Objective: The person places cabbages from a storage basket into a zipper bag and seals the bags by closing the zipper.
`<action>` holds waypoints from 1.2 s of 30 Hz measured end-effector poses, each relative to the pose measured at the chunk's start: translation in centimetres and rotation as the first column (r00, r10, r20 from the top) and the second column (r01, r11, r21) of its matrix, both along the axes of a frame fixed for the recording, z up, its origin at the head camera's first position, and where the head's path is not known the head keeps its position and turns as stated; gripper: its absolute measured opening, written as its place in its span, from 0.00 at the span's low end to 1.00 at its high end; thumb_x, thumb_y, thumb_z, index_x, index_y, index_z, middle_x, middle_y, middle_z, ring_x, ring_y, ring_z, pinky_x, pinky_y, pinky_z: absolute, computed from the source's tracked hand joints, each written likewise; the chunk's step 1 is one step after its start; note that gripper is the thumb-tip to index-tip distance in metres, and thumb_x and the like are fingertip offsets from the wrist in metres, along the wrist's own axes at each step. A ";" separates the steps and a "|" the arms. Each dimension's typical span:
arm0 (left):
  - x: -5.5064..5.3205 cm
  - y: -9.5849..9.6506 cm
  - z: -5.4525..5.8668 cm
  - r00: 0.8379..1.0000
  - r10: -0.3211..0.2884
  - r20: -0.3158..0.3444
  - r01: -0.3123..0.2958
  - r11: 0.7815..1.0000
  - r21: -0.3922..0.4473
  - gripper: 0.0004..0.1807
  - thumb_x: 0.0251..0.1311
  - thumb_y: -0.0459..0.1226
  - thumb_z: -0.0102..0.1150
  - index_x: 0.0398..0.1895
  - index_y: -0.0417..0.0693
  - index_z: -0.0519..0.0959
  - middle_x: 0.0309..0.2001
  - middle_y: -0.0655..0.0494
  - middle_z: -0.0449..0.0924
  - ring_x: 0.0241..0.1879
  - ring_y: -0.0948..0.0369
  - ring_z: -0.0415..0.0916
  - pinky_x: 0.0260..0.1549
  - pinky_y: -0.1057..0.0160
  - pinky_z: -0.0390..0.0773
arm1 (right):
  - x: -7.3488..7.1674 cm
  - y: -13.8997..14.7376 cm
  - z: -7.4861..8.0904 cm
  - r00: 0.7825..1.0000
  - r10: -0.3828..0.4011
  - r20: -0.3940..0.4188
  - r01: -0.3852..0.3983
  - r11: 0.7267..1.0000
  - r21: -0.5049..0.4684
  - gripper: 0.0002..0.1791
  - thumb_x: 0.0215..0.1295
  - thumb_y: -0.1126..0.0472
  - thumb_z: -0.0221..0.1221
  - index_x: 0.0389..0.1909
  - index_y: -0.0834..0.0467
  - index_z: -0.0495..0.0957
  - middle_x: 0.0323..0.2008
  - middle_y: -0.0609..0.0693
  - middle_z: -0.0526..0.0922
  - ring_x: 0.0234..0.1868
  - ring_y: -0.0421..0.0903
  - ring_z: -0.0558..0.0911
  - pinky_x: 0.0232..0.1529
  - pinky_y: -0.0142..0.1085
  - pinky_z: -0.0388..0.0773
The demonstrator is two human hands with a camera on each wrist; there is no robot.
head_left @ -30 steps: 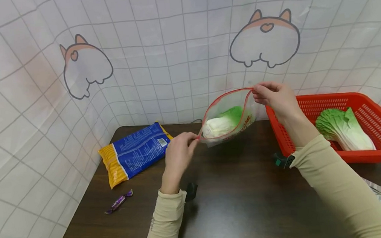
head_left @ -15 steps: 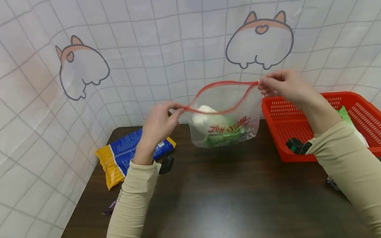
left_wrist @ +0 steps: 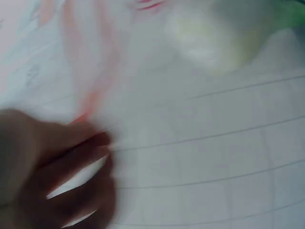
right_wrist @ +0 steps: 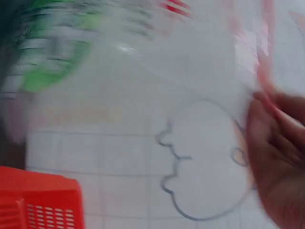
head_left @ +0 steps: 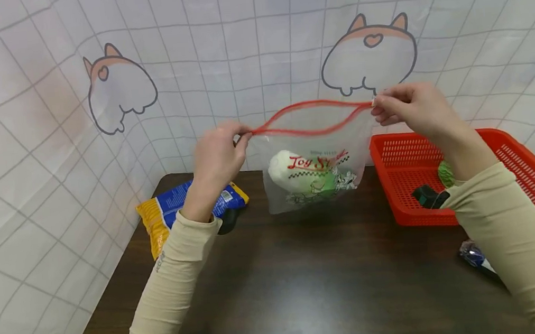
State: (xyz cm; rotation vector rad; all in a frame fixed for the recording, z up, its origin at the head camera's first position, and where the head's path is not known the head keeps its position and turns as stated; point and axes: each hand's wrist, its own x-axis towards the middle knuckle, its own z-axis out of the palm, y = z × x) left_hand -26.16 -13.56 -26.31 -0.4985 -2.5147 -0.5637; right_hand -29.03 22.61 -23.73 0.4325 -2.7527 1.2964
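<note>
Left grip: we are seeing the left grip pinching 1 end of a red zip strip between thumb and fingers.
Right grip: we are watching the right grip pinching the other end, slightly higher.
Clear bag: we are finding the bag hanging between the 2 grips, its mouth gaping upward and red lettering showing on its front.
Cabbage in the bag: we are seeing this cabbage lying tilted, its white end pointing left and its green end sitting lower right.
Red basket: we are noting the basket standing on the right, partly behind the right forearm, with a bit of green leafy vegetable showing inside.
Blue-and-yellow packet: we are seeing the packet lying on the tabletop at left, the left arm partly covering it.
Dark package: we are spotting a package peeking out beside the right sleeve.
Backdrop: we are facing a white gridded sheet bearing 2 corgi drawings.
Wrist views: we are getting blurred pictures from both.
</note>
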 end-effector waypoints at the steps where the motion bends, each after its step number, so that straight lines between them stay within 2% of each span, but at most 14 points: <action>1: 0.0 0.0 0.0 1.000 0.004 -0.015 -0.004 1.000 0.003 0.10 0.68 0.40 0.58 0.45 0.51 0.87 0.42 0.55 0.86 0.27 0.57 0.77 0.19 0.59 0.71 | 0.0 0.0 0.0 1.000 -0.002 -0.006 0.002 1.000 0.010 0.25 0.71 0.47 0.54 0.54 0.63 0.77 0.42 0.54 0.85 0.37 0.39 0.84 0.40 0.23 0.77; 4: 0.1 0.2 -0.1 0.999 0.007 -0.047 -0.007 1.000 -0.005 0.09 0.66 0.40 0.59 0.43 0.52 0.88 0.40 0.57 0.86 0.27 0.58 0.77 0.18 0.59 0.71 | 0.1 0.1 0.2 1.000 0.005 -0.012 -0.004 0.998 0.069 0.25 0.72 0.46 0.54 0.54 0.64 0.77 0.42 0.54 0.85 0.36 0.38 0.85 0.40 0.23 0.77; 8: 0.0 0.6 -0.7 0.987 0.037 -0.157 -0.033 0.999 0.030 0.09 0.66 0.39 0.60 0.42 0.50 0.87 0.40 0.55 0.86 0.27 0.57 0.79 0.17 0.60 0.71 | 0.0 0.0 0.1 0.999 -0.030 -0.030 0.031 0.998 0.057 0.27 0.72 0.45 0.52 0.56 0.63 0.76 0.44 0.55 0.84 0.38 0.39 0.85 0.45 0.28 0.79; 11: -0.1 0.9 -0.9 0.980 0.047 -0.193 -0.042 0.999 0.028 0.09 0.66 0.39 0.60 0.42 0.50 0.88 0.39 0.55 0.86 0.27 0.57 0.79 0.15 0.61 0.70 | -0.2 0.0 0.0 1.000 -0.012 -0.019 0.013 0.996 0.093 0.26 0.72 0.44 0.52 0.56 0.62 0.76 0.46 0.57 0.83 0.39 0.39 0.84 0.46 0.27 0.78; 15: -0.1 0.9 -1.0 0.991 0.003 -0.136 0.002 0.999 0.038 0.09 0.66 0.39 0.59 0.42 0.50 0.88 0.39 0.55 0.86 0.24 0.58 0.76 0.15 0.61 0.68 | -0.3 0.2 -0.4 1.000 0.005 -0.023 -0.003 0.998 0.061 0.25 0.72 0.47 0.53 0.55 0.64 0.77 0.44 0.57 0.84 0.37 0.38 0.84 0.41 0.22 0.77; 18: -0.1 0.6 -1.1 0.987 -0.157 -0.020 0.158 0.986 0.051 0.09 0.66 0.39 0.59 0.42 0.50 0.87 0.38 0.57 0.86 0.28 0.61 0.77 0.21 0.62 0.72 | -0.4 0.4 -1.0 0.998 0.007 -0.058 -0.007 1.000 0.002 0.22 0.72 0.51 0.54 0.54 0.66 0.77 0.40 0.54 0.85 0.35 0.37 0.84 0.40 0.23 0.78; 20: -0.1 0.5 -1.2 0.948 -0.308 0.083 0.301 0.950 0.088 0.08 0.66 0.39 0.59 0.42 0.50 0.86 0.39 0.59 0.85 0.33 0.62 0.78 0.27 0.63 0.76 | -0.4 0.5 -1.4 0.998 0.009 -0.058 -0.011 0.999 -0.030 0.21 0.72 0.53 0.55 0.53 0.66 0.77 0.39 0.53 0.85 0.35 0.38 0.84 0.39 0.24 0.79; 22: 0.0 0.4 -1.3 0.878 -0.436 0.199 0.411 0.899 0.153 0.09 0.67 0.42 0.58 0.44 0.52 0.85 0.42 0.62 0.84 0.40 0.64 0.79 0.36 0.63 0.78 | -0.4 0.5 -1.9 0.998 0.018 -0.057 -0.020 0.999 -0.037 0.20 0.72 0.53 0.56 0.52 0.67 0.77 0.38 0.50 0.85 0.36 0.38 0.84 0.39 0.25 0.80; 24: -0.1 0.6 -1.4 0.811 -0.515 0.277 0.460 0.854 0.242 0.11 0.69 0.44 0.56 0.48 0.53 0.83 0.46 0.63 0.82 0.44 0.63 0.79 0.40 0.62 0.79 | -0.4 0.3 -2.3 0.999 0.016 -0.050 -0.019 0.998 -0.056 0.21 0.72 0.52 0.56 0.53 0.66 0.77 0.39 0.49 0.84 0.37 0.38 0.83 0.40 0.25 0.79; 26: -0.4 0.8 -1.4 0.781 -0.546 0.305 0.457 0.831 0.317 0.14 0.70 0.46 0.53 0.52 0.53 0.80 0.50 0.63 0.79 0.45 0.62 0.78 0.41 0.62 0.80 | -0.3 0.2 -2.5 0.998 0.021 -0.056 -0.026 0.996 -0.080 0.21 0.71 0.52 0.56 0.53 0.66 0.77 0.39 0.48 0.84 0.37 0.39 0.83 0.40 0.25 0.79; 28: -0.7 1.0 -1.3 0.771 -0.558 0.308 0.445 0.817 0.366 0.16 0.71 0.47 0.51 0.56 0.53 0.78 0.54 0.61 0.76 0.46 0.61 0.78 0.39 0.61 0.81 | -0.3 0.0 -2.6 0.996 0.031 -0.079 -0.038 0.995 -0.094 0.20 0.71 0.53 0.56 0.52 0.65 0.78 0.38 0.49 0.84 0.37 0.41 0.84 0.41 0.25 0.79; 30: -1.1 1.3 -1.1 0.779 -0.551 0.300 0.449 0.824 0.347 0.17 0.72 0.46 0.50 0.58 0.54 0.77 0.56 0.60 0.74 0.46 0.62 0.78 0.38 0.61 0.81 | -0.3 -0.2 -2.6 0.994 0.053 -0.101 -0.063 0.993 -0.100 0.19 0.71 0.54 0.57 0.52 0.65 0.78 0.38 0.50 0.84 0.37 0.42 0.84 0.40 0.25 0.79; 34: -1.8 2.0 -0.7 0.788 -0.522 0.325 0.488 0.853 0.186 0.17 0.71 0.46 0.51 0.60 0.59 0.79 0.58 0.61 0.74 0.44 0.65 0.77 0.37 0.63 0.78 | -0.2 -0.7 -2.8 0.988 0.086 -0.129 -0.100 0.989 -0.109 0.17 0.71 0.56 0.58 0.51 0.66 0.78 0.38 0.50 0.85 0.38 0.42 0.84 0.40 0.26 0.80; 36: -2.2 2.6 -0.6 0.778 -0.518 0.356 0.510 0.851 0.124 0.17 0.71 0.45 0.51 0.60 0.59 0.79 0.57 0.60 0.75 0.39 0.66 0.78 0.35 0.64 0.78 | -0.1 -1.1 -2.8 0.986 0.095 -0.138 -0.112 0.986 -0.119 0.17 0.70 0.57 0.58 0.51 0.66 0.78 0.37 0.49 0.85 0.38 0.42 0.84 0.40 0.26 0.80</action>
